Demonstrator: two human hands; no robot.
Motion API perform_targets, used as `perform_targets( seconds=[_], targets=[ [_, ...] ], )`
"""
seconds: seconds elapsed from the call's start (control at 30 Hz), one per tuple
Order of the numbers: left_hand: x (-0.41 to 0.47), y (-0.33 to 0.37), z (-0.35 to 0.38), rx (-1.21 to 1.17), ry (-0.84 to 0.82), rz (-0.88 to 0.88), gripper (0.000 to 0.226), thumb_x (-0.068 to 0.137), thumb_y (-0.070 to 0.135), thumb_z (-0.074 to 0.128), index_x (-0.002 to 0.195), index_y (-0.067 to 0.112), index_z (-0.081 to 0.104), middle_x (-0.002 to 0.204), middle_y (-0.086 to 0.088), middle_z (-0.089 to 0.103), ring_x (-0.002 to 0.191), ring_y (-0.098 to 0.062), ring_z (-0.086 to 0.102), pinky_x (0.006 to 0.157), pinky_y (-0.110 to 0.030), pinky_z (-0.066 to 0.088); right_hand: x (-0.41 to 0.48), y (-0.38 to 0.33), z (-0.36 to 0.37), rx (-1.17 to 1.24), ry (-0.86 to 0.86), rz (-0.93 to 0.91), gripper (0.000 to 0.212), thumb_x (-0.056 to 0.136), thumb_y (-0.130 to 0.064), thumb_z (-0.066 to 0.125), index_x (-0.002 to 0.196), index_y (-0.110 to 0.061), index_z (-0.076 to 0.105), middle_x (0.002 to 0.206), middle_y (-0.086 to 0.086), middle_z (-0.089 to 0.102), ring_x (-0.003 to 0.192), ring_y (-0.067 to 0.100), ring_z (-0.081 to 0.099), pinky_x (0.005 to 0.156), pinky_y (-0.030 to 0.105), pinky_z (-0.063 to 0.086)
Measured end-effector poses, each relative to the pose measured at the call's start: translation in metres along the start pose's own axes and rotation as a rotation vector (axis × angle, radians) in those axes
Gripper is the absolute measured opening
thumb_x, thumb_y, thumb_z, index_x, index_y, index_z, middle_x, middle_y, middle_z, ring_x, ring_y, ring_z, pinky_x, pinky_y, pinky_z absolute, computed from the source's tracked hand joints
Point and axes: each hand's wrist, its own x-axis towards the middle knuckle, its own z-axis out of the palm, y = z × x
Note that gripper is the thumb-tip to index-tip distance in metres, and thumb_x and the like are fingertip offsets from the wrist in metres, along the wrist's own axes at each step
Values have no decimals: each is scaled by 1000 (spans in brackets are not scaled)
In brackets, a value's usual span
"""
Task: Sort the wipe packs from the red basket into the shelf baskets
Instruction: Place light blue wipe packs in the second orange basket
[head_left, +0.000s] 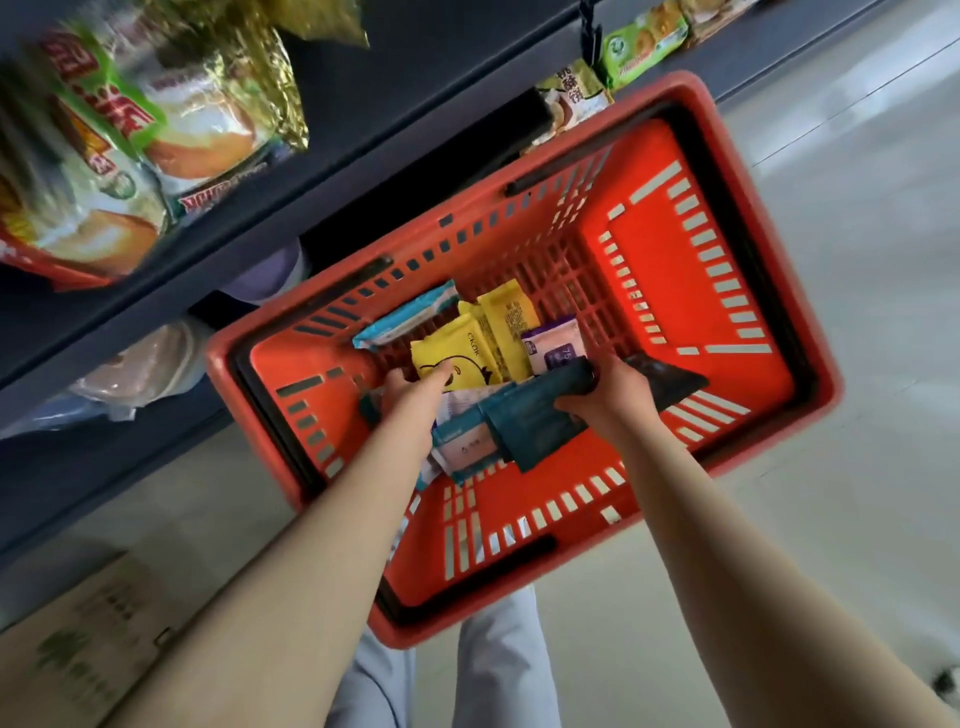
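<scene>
While the right hand (613, 395) clamps a dark teal pack (535, 415) inside the red basket (644, 260), the left hand (415, 395) rests near-straight fingers (not yet curled) on a yellow pack (457, 353), at ten o'clock from the teal one. Picking looks to be the step in hand; next, the left must pinch the yellow pack and lift it clear.

Bright, even light from overhead washes the pale floor (857, 260) at 3 o'clock almost white and makes the red basket (675, 270) glow, while the underside of the shelf (363, 130) stays dark. The snack bags (104, 156) at 10 o'clock are smeared by motion blur, their gold foil glinting. Wide-angle distortion stretches the forearms (291, 571) toward 6 o'clock, and the cardboard box (88, 660) at 8 o'clock is soft.
</scene>
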Motion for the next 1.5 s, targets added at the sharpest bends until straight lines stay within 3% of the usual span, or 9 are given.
perform_targets(
  seconds=[0.2, 0.43, 0.53, 0.67, 0.77, 0.93, 1.07, 1.23, 1.5],
  targets=[
    [-24, 21, -4, 313, -93, 353, 28, 92, 43, 61, 103, 18, 60, 113, -6, 65, 104, -26, 60, 89, -37, 48, -11, -10, -19, 338, -8, -7, 24, 85, -21, 73, 105, -17, 61, 97, -2, 69, 88, 15, 66, 71, 29, 55],
    [-135, 67, -62, 156, -165, 646, 19, 96, 37, 55, 102, 19, 57, 93, 12, 64, 94, -15, 61, 78, -26, 44, -111, -44, -89, 1195, 166, -24, 32, 87, -10, 70, 117, -14, 62, 95, 4, 72, 86, 18, 71, 84, 43, 59],
    [-233, 89, -105, -49, -215, 595, 29, 98, 46, 48, 119, 29, 57, 116, 6, 64, 112, -21, 58, 90, -27, 42, -183, -78, -131, 1358, 160, -182, 49, 87, 0, 64, 128, -24, 54, 87, -3, 75, 79, 15, 71, 74, 35, 60],
    [-358, 105, -159, -274, -289, 486, 68, 68, 85, 53, 127, 53, 49, 119, 23, 58, 121, -21, 57, 101, -47, 46, -282, -120, -172, 1225, 123, -335, 47, 84, -22, 73, 129, -29, 61, 119, 9, 68, 108, 29, 67, 90, 49, 56],
    [-422, 106, -186, -298, -212, 603, 46, 74, 81, 51, 113, 56, 55, 121, 23, 60, 117, -14, 57, 103, -45, 45, -337, -147, -193, 833, 229, -482, 57, 65, -68, 74, 117, -45, 66, 127, 2, 57, 119, 19, 58, 103, 45, 47],
    [-505, 101, -216, -317, -66, 808, 16, 95, 61, 40, 98, 58, 55, 94, 31, 63, 92, 0, 59, 89, -32, 44, -408, -183, -225, 554, 277, -709, 50, 79, -65, 62, 117, -32, 64, 130, -6, 49, 124, 8, 48, 110, 30, 38],
    [-541, 97, -241, -358, -43, 895, 18, 94, 62, 35, 101, 58, 51, 105, 27, 60, 101, -4, 58, 94, -37, 45, -452, -204, -239, 594, -87, -797, 57, 78, -74, 51, 115, -33, 63, 122, -10, 65, 104, -3, 58, 93, 21, 45],
    [-560, 84, -287, -434, 30, 934, 10, 95, 57, 37, 93, 59, 46, 93, 37, 51, 87, 10, 50, 80, -28, 38, -483, -235, -225, 734, -443, -740, 58, 81, -64, 63, 127, -27, 62, 120, -2, 70, 114, 20, 65, 104, 49, 46],
    [-532, 54, -421, -661, 177, 911, 19, 95, 57, 41, 93, 53, 60, 88, 24, 70, 90, -4, 67, 87, -39, 53, -518, -303, -173, 1160, -295, -592, 20, 94, -31, 61, 106, -14, 60, 105, 9, 71, 94, 22, 71, 75, 35, 58]
  ],
)
